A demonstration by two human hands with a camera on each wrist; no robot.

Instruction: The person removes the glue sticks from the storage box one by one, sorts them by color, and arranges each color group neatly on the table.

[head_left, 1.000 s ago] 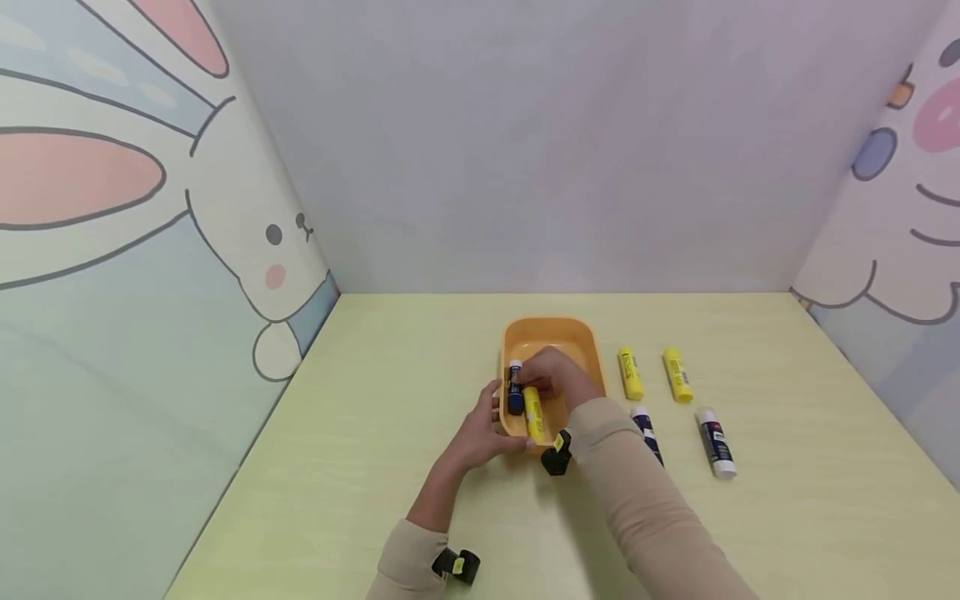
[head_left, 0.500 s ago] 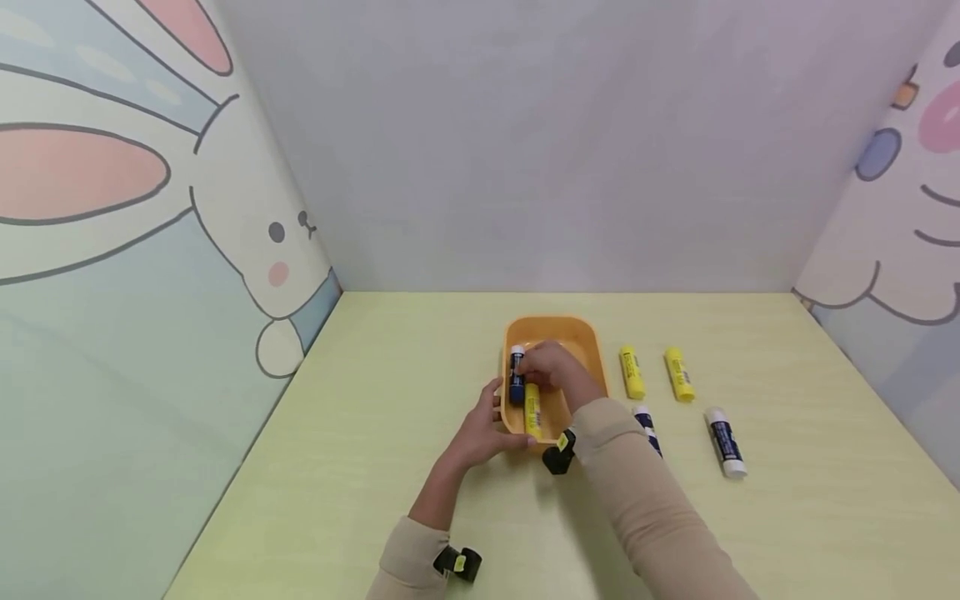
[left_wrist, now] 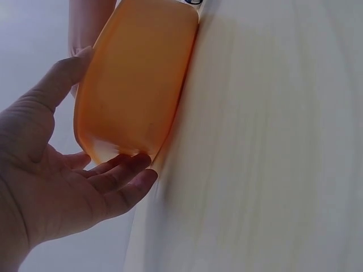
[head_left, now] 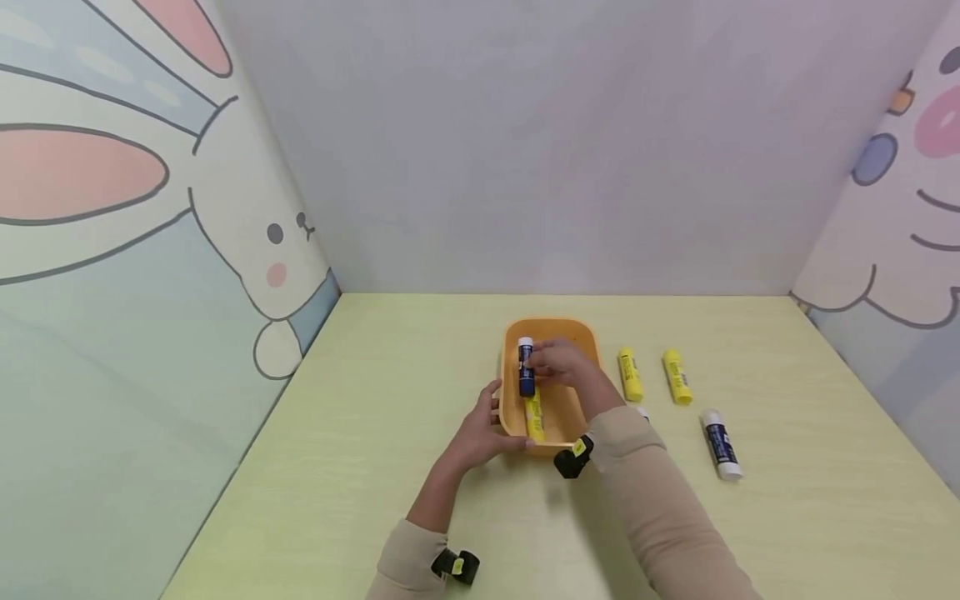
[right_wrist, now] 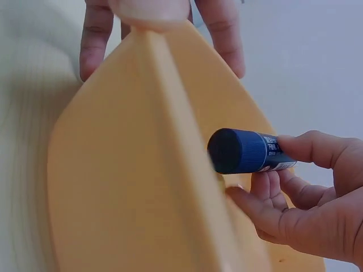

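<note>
My right hand (head_left: 564, 363) pinches a dark blue glue stick (head_left: 527, 368) with a white end, held upright in the head view over the left part of the orange plastic bin (head_left: 561, 417). In the right wrist view the thumb and fingers grip the stick's labelled barrel, its ribbed blue cap (right_wrist: 244, 150) toward the camera. A yellow glue stick (head_left: 535, 419) lies inside the bin, its far end overlapped by the blue one. My left hand (head_left: 477, 433) holds the bin's near left corner, thumb at the front rim and fingers against the side wall.
Two yellow glue sticks, the nearer one (head_left: 630, 375) and the other (head_left: 678, 378), lie right of the bin. A navy and white glue stick (head_left: 722, 446) lies closer to me. Another one's white end (head_left: 642, 412) shows past my right sleeve. Printed walls (head_left: 555, 167) enclose the table.
My right hand has moved the blue glue stick from beside the bin's left wall up and to the right, overlapping the yellow one. My left hand stays at the bin's corner.
</note>
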